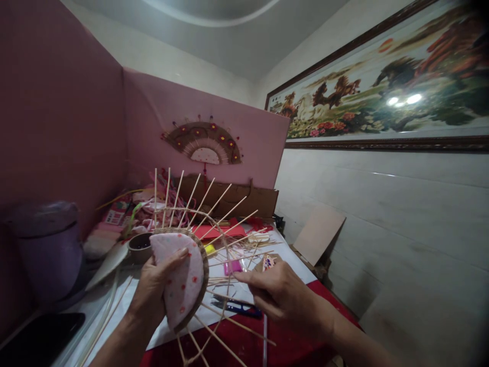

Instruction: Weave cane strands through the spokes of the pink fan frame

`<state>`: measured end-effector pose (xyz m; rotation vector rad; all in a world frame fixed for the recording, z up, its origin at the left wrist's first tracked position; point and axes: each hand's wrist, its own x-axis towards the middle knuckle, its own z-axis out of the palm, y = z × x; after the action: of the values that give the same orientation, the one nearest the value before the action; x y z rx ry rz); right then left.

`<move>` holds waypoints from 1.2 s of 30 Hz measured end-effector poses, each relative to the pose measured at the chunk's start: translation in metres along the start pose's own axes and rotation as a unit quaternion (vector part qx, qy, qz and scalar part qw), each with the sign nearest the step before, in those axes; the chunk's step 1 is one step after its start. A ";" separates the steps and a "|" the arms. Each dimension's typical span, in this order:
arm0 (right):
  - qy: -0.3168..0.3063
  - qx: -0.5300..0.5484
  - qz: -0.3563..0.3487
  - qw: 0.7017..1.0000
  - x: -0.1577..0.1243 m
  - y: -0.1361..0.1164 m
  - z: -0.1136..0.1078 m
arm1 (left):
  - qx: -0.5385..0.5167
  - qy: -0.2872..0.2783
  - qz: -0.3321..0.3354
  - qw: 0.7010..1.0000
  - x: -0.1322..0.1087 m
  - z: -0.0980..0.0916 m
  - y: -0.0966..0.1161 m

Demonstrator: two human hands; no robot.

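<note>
My left hand (153, 285) grips a half-round fan base (183, 278), covered in pale pink cloth with small coloured dots, thumb on its face. Thin wooden sticks (217, 201) spread from its curved edge like spokes. Twine (198, 211) runs in an arc across the sticks, partway along them. At the right side of this fan frame, my right hand (280, 290) has its index fingertip at the twine, with the other fingers curled under. The thumb of that hand is hidden; the twine seems pinched there.
A finished fan (206, 142) hangs on the pink board (260, 132). Blue-handled snips (239, 307), a red sheet (217, 232) and loose sticks (252, 244) lie on the table. At left are a roll of tape (139, 243), a lilac bin (49, 255) and a black phone (44, 336).
</note>
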<state>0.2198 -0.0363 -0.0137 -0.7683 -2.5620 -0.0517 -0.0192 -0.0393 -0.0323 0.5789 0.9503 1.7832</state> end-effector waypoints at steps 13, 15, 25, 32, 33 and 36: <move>0.028 0.178 0.090 0.980 0.015 -0.013 -0.011 | 0.021 -0.019 0.005 1.000 0.003 -0.005 -0.005; 0.020 0.206 0.117 0.971 0.018 -0.016 -0.012 | 0.024 -0.016 0.006 1.000 0.002 -0.005 -0.006; 0.125 0.132 0.165 0.969 0.040 -0.017 -0.005 | 0.013 -0.025 -0.006 1.000 -0.003 -0.003 -0.004; 0.131 0.136 0.168 0.968 0.048 -0.013 0.001 | 0.007 -0.015 -0.010 1.000 -0.006 0.001 -0.004; 0.132 0.137 0.166 0.968 0.049 -0.013 0.001 | 0.006 -0.014 -0.011 1.000 -0.006 0.001 -0.004; 0.128 0.133 0.156 0.970 0.049 -0.014 0.001 | 0.006 -0.016 -0.011 1.000 -0.006 0.001 -0.004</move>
<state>0.1756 -0.0226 0.0080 -0.9776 -2.1241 0.2711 -0.0135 -0.0433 -0.0347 0.6004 0.9434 1.7442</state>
